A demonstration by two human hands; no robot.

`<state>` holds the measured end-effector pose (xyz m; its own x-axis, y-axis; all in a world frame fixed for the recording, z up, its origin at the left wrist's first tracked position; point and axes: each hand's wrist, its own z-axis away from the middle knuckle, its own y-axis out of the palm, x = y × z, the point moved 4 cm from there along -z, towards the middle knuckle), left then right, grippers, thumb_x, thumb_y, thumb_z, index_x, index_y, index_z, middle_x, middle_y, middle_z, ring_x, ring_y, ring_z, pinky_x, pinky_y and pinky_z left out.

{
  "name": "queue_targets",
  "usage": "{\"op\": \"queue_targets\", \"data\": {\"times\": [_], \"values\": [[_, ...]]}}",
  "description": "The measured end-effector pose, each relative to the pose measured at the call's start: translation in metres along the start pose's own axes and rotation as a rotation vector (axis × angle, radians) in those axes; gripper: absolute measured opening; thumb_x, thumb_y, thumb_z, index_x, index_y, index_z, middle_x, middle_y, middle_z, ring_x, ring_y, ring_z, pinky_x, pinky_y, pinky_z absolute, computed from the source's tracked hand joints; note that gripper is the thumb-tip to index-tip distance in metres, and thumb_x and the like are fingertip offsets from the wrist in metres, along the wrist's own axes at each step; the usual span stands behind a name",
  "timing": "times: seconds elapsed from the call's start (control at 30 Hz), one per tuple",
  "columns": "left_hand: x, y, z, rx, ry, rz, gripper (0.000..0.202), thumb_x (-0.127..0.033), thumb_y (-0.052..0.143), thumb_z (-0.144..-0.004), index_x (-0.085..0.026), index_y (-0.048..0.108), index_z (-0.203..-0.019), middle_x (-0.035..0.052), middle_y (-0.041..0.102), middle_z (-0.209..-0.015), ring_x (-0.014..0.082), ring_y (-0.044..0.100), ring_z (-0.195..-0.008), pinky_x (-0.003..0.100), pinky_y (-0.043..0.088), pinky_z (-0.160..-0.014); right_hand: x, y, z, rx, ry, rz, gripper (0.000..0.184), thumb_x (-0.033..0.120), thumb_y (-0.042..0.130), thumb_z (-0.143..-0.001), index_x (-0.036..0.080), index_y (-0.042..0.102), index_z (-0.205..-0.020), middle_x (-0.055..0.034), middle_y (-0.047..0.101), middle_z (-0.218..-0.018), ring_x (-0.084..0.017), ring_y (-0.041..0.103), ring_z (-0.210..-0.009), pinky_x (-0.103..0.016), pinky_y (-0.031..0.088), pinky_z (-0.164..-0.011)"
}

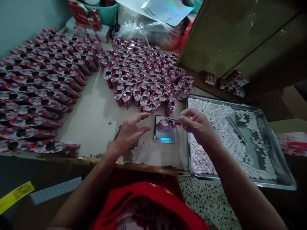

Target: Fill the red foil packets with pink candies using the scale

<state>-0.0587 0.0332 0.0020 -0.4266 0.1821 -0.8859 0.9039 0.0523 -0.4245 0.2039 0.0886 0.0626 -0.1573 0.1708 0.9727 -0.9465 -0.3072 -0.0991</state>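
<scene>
A small printed container (169,123), pink and red with a round hole in its top, stands on a digital scale (157,131) with a lit blue display. Left of the scale is my left hand (130,129), thumb and fingers spread apart with nothing between them. My right hand (198,124) has its fingertips pressed together at the container's right end. Whether they touch the container, or hold something small, I cannot make out. Under my right wrist lies a metal tray (189,153) of small whitish-pink candies (203,159).
Several containers of the same kind stand crowded behind the scale (144,76) and in rows at left (35,92). A metal strip (236,129) lies in the tray. A cardboard box (216,38) holds some containers at back right. Plastic bags (144,25) lie at the back.
</scene>
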Motion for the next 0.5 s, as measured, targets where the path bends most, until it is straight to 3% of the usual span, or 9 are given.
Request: {"op": "queue_targets", "data": {"times": [0.07, 0.13, 0.37, 0.5], "values": [[0.000, 0.002, 0.001, -0.013, -0.003, 0.005, 0.049, -0.020, 0.084, -0.085, -0.026, 0.069, -0.132, 0.0052, 0.075, -0.131, 0.0229, 0.070, -0.120, 0.043, 0.055, -0.107, -0.002, -0.009, 0.000, -0.088, 0.025, -0.182, 0.047, 0.050, 0.095, -0.070, 0.021, 0.058, -0.075, 0.0073, 0.049, -0.057, -0.007, 0.031, -0.048, -0.022, 0.020, -0.046], [-0.002, 0.002, 0.002, -0.033, -0.010, -0.003, 0.046, -0.022, 0.084, -0.086, -0.026, 0.071, -0.130, 0.0054, 0.075, -0.130, 0.0238, 0.070, -0.119, 0.043, 0.055, -0.106, -0.005, -0.015, 0.000, -0.135, 0.061, -0.290, 0.054, 0.048, 0.100, -0.064, 0.021, 0.054, -0.071, 0.0076, 0.047, -0.057, -0.005, 0.030, -0.048, -0.021, 0.019, -0.045], [-0.022, 0.009, 0.002, -0.014, 0.014, -0.034, 0.041, -0.021, 0.084, -0.085, -0.024, 0.073, -0.124, 0.0049, 0.076, -0.127, 0.0233, 0.070, -0.119, 0.043, 0.054, -0.109, 0.000, -0.005, 0.001, -0.047, 0.263, -0.404, 0.036, 0.021, 0.092, -0.062, 0.016, 0.068, -0.088, 0.0016, 0.061, -0.069, -0.004, 0.041, -0.055, -0.017, 0.032, -0.052], [-0.025, 0.012, 0.002, 0.022, 0.017, -0.039, 0.044, -0.022, 0.084, -0.085, -0.023, 0.071, -0.127, 0.0064, 0.075, -0.130, 0.0241, 0.069, -0.122, 0.045, 0.053, -0.112, 0.008, -0.001, 0.003, 0.011, 0.249, -0.351, 0.035, 0.022, 0.090, -0.065, 0.014, 0.073, -0.094, 0.0004, 0.063, -0.070, -0.005, 0.041, -0.055, -0.018, 0.029, -0.052]]}}
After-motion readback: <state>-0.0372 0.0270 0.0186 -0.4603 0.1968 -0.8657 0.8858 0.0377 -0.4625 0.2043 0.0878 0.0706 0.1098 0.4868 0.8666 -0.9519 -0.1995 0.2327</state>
